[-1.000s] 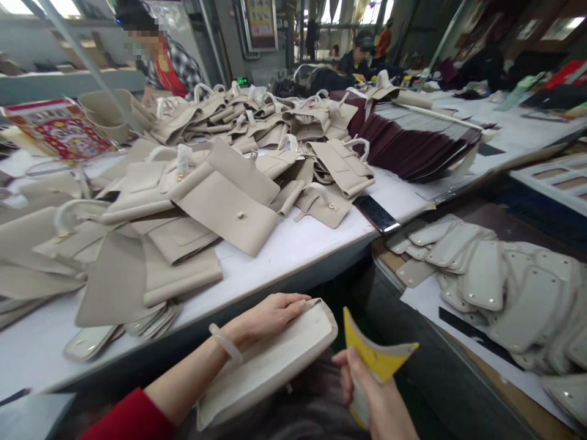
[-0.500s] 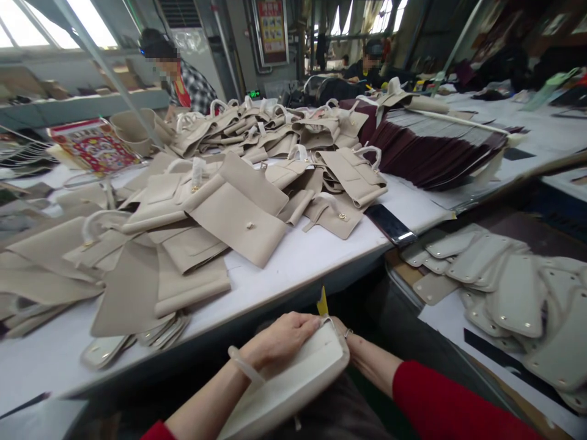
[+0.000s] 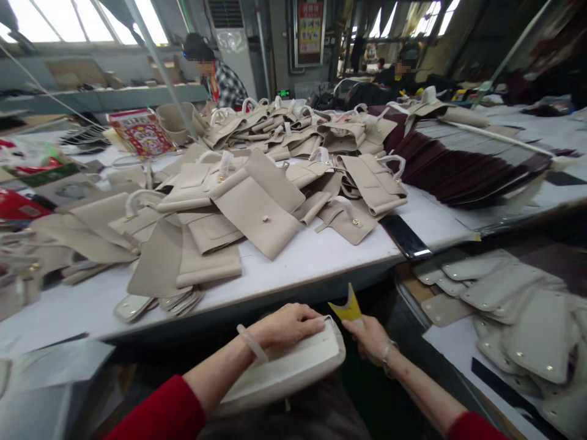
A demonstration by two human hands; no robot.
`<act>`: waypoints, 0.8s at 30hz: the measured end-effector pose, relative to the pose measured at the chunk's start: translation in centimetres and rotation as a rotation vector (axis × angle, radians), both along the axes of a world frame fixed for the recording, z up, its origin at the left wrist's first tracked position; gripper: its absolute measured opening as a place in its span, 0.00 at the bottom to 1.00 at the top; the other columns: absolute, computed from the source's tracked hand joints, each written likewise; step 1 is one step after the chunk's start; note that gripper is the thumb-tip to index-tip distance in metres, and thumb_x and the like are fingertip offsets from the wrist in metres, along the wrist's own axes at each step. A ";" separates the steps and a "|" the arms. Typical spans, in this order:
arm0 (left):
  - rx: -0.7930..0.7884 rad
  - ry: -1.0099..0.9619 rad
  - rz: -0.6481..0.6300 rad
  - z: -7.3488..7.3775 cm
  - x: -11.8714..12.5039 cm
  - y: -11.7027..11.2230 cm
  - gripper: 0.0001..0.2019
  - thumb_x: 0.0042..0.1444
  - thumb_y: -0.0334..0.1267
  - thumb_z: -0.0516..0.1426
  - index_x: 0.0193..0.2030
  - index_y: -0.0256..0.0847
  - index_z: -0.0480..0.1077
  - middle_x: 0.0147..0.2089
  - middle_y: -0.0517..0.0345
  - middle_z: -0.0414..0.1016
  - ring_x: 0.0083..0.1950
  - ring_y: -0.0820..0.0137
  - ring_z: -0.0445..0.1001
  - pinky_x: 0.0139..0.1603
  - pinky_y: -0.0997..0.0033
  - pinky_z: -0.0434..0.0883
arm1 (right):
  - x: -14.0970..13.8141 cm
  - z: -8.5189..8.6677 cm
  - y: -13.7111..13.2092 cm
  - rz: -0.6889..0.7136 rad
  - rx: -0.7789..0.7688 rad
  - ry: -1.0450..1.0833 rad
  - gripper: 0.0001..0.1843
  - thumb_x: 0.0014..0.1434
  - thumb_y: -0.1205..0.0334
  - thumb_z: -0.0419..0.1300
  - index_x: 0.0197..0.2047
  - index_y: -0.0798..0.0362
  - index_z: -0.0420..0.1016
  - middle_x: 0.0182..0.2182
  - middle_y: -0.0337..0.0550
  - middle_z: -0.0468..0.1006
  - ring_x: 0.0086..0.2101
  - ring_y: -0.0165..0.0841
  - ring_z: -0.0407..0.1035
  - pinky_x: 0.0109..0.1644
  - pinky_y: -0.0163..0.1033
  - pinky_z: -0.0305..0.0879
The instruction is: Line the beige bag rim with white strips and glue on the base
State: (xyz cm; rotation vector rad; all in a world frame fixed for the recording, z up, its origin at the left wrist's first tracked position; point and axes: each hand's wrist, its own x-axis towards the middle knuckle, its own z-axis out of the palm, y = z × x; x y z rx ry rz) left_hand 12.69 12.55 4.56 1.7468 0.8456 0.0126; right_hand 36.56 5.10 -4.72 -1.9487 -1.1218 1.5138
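An off-white handbag body (image 3: 302,370) lies across my lap, below the table edge. My left hand (image 3: 290,327) grips its upper edge, the fingers bent over the far side and partly hidden. To the right of the bag, my right hand (image 3: 370,339) is closed around a yellow flat tool (image 3: 349,308) with a notched, two-pointed end that points up and left. Tool and bag are apart. On the white table (image 3: 275,278) ahead, beige bag pieces (image 3: 257,208) with handles and metal fittings are heaped.
Grey-beige panels with studs (image 3: 527,311) are stacked on a lower surface at right. A phone (image 3: 406,237) lies at the table's edge. Dark maroon pieces (image 3: 440,162) stand in a row behind it. A person in a checked shirt (image 3: 227,82) is at the far side.
My right hand has moved away from the bag's end to the right, bringing the yellow tool into fuller view. My left hand stays on the bag. The view has turned left.
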 end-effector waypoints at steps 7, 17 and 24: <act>-0.052 0.073 0.183 0.4 0.2 -0.7 0.33 0.53 0.54 0.58 0.63 0.39 0.66 0.48 0.52 0.80 0.46 0.58 0.76 0.42 0.67 0.69 | 4.6 7.1 0.6 0.596 -0.166 0.097 0.29 0.57 0.34 0.52 0.45 0.52 0.67 0.18 0.33 0.71 0.15 0.30 0.66 0.17 0.34 0.64; 0.010 0.140 0.291 1.4 1.0 -1.1 0.51 0.48 0.56 0.61 0.72 0.35 0.42 0.46 0.48 0.81 0.44 0.57 0.78 0.39 0.67 0.69 | 0.4 9.1 7.6 0.886 0.596 -0.712 0.32 0.66 0.41 0.41 0.27 0.54 0.72 0.26 0.50 0.79 0.29 0.36 0.70 0.31 0.40 0.45; 0.125 0.142 0.269 2.2 1.3 -1.2 0.31 0.54 0.54 0.58 0.63 0.45 0.65 0.45 0.53 0.81 0.44 0.59 0.78 0.38 0.69 0.68 | -1.1 9.4 10.1 1.127 0.814 -0.784 0.33 0.68 0.43 0.41 0.25 0.54 0.75 0.25 0.49 0.80 0.25 0.33 0.70 0.29 0.41 0.37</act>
